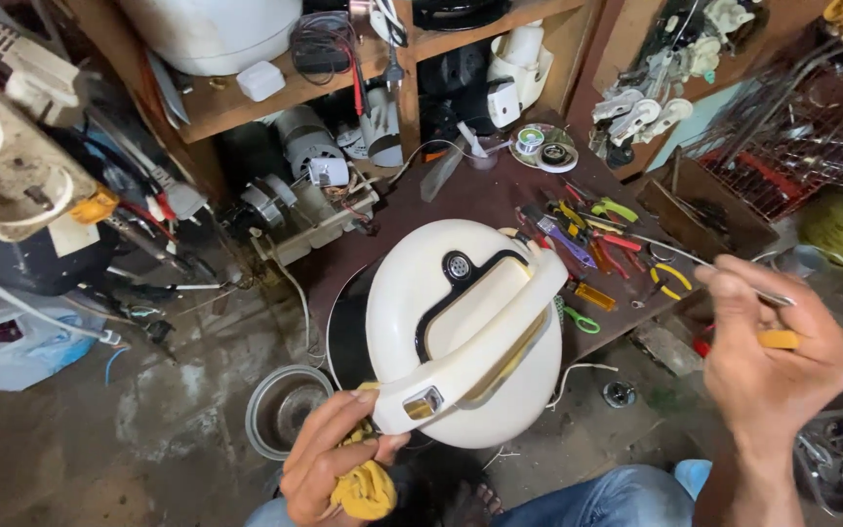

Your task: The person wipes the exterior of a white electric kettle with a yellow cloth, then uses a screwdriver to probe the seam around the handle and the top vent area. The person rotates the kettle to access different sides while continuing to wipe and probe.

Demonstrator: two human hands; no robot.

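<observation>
Two hands: left hand [329, 459] steadies cooker lid [461, 327], handle [485, 337] slanting up-right.

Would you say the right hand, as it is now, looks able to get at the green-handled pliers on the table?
Probably yes. The right hand hovers apart from the green-handled pliers, with nothing standing between them. But it already grips a thin screwdriver, so its fingers look occupied.

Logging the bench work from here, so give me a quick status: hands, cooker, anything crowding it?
Left hand grips yellow cloth at the white cooker lid. Right hand holds a thin metal tool, raised clear. Hand tools scattered beside the lid.
</observation>
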